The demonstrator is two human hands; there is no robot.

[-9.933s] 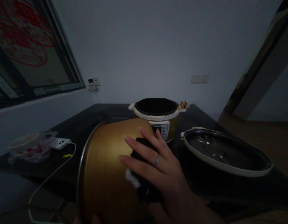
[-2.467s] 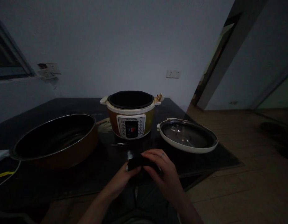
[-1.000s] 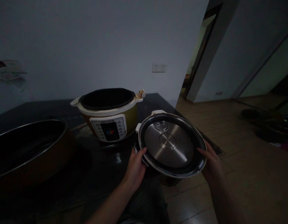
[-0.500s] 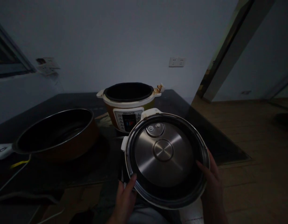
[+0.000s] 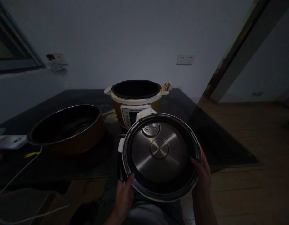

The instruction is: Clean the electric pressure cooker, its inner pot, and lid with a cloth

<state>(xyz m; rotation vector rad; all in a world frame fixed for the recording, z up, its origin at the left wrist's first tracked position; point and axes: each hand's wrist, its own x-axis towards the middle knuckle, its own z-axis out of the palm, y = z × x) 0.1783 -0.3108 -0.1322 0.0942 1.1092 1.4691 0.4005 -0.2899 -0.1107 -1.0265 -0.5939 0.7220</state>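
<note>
Fingers [image 5: 129, 180] clasp lid [image 5: 159, 150] by rim, both sides; gap separates pot [image 5: 76, 140].

The lid [image 5: 159, 153] partly hides the fingers [image 5: 206, 165] and control panel [image 5: 126, 112].

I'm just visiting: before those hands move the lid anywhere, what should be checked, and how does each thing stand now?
1. Left hand gripping the lid: ok, thumb over the rim.
2. Right hand gripping the opposite side: ok.
3. Left hand holding only the lid: cannot tell; something dark shows beside it.
4. Lid facing down: not ok, its metal inside faces the camera.
5. Cooker upright on the table: ok.
6. Lid apart from the cooker: cannot tell, they overlap in view.
</note>
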